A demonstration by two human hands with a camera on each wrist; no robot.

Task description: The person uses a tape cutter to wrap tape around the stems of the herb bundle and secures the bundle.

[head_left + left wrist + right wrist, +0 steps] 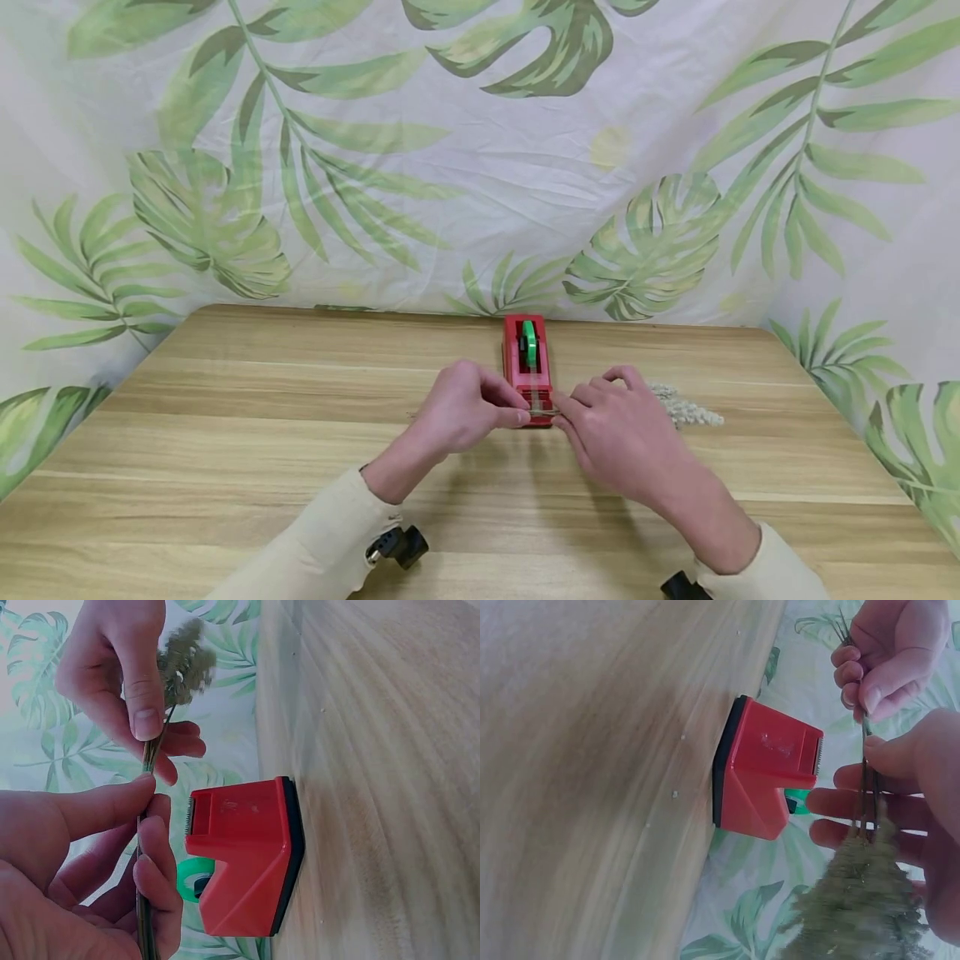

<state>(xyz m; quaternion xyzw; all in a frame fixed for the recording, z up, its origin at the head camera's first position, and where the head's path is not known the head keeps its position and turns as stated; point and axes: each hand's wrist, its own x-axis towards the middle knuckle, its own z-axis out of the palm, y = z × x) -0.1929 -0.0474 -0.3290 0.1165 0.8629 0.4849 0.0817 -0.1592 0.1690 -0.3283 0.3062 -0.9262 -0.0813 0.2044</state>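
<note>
Both hands hold a bunch of dried flowers (859, 900) by its thin stems (144, 907), level and crosswise over the front of a red tape dispenser (512, 358). My left hand (467, 408) pinches the stems between thumb and fingers on the left side, their cut ends poking out beyond it in the right wrist view. Close beside it, my right hand (626, 433) pinches them nearer the fluffy pale heads, which stick out to the right. A green-cored tape roll (529, 342) sits in the dispenser, and a clear tape strip (535, 382) runs forward from it toward the stems.
The dispenser stands near the back of a wood-grain table (300, 400). Its toothed cutter (189, 816) faces the hands. Behind the table hangs a leaf-printed cloth (375, 167). Black wrist cameras (401, 546) are worn at the pale sleeves.
</note>
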